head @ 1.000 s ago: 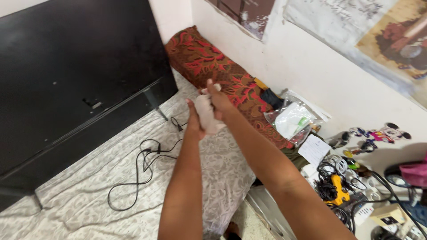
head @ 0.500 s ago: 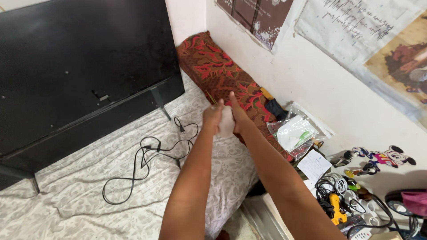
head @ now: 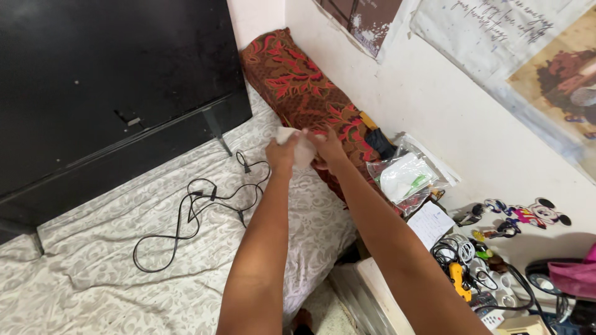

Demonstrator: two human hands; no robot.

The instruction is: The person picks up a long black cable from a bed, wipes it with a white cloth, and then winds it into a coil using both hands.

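Hands: a small white cloth [head: 297, 147] is gripped between the left hand [head: 282, 155] and right hand [head: 328, 147], fingers closed on it.
Location: held above the bed [head: 124, 273], near the red patterned pillow [head: 298, 87].
Nearby: a black cable [head: 192, 211] lies on the sheet.

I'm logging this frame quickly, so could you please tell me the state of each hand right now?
Left hand: closed on the white cloth.
Right hand: closed on the same white cloth, gripping its other side.

My way left lies open over the bedsheet [head: 112, 273] save the black cable [head: 198, 205], while the television [head: 105, 80] ahead and red pillow [head: 298, 87] block me.
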